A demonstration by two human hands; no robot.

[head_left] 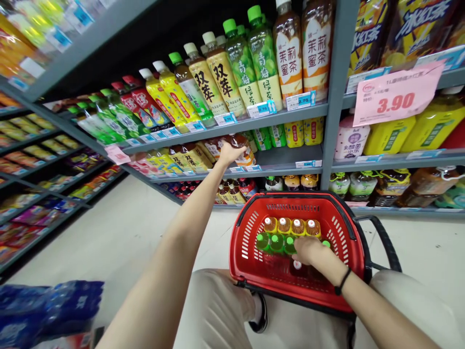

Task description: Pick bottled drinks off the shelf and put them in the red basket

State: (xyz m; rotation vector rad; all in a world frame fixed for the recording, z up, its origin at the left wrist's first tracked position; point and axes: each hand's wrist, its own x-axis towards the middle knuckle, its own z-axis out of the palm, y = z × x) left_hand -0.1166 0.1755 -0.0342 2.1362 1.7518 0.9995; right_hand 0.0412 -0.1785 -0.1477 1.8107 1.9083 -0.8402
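My left hand (229, 153) reaches up to the second shelf and closes around an amber tea bottle (244, 147) standing there. My right hand (308, 249) is down inside the red shopping basket (250, 228), fingers curled over the cap of a bottle among green-capped bottles (276, 241); what it grips is partly hidden. A row of several white-capped amber bottles (291, 226) stands along the basket's far side.
Grey shelves (254, 120) hold rows of tea and juice bottles with price tags. A pink 3.90 sign (395, 99) hangs at right. The basket's black handle (385, 242) sticks out right. Blue shrink-wrapped packs (43, 305) lie lower left. My knees flank the basket.
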